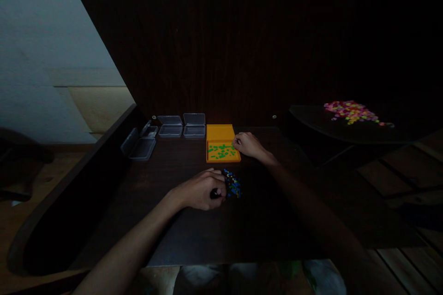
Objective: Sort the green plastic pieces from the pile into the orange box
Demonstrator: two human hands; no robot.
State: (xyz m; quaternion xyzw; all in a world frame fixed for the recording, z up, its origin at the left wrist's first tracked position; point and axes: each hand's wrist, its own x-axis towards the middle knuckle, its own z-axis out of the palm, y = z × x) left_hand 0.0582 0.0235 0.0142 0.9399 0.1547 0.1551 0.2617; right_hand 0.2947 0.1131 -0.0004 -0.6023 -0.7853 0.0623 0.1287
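A shallow yellow box [223, 160] stands with its lid raised at the middle of the dark table. Scattered inside it are several small green pieces [222, 151]. My right hand [248, 144] is over the box's right edge, fingers pinched together; whatever they may hold is too small to make out. Closer to me lies a loose pile of tiny blue, yellow and green pieces [233, 184]. My left hand [206, 189] rests at the pile's left side with its fingers curled in, and their contents, if any, are hidden.
Clear plastic boxes with lids up, among them one at the left [142, 148] and one beside the yellow box [194, 130], line the table's back left. A dark panel [221, 55] rises behind. On a side shelf at right sits a heap of pink and yellow pieces [353, 112].
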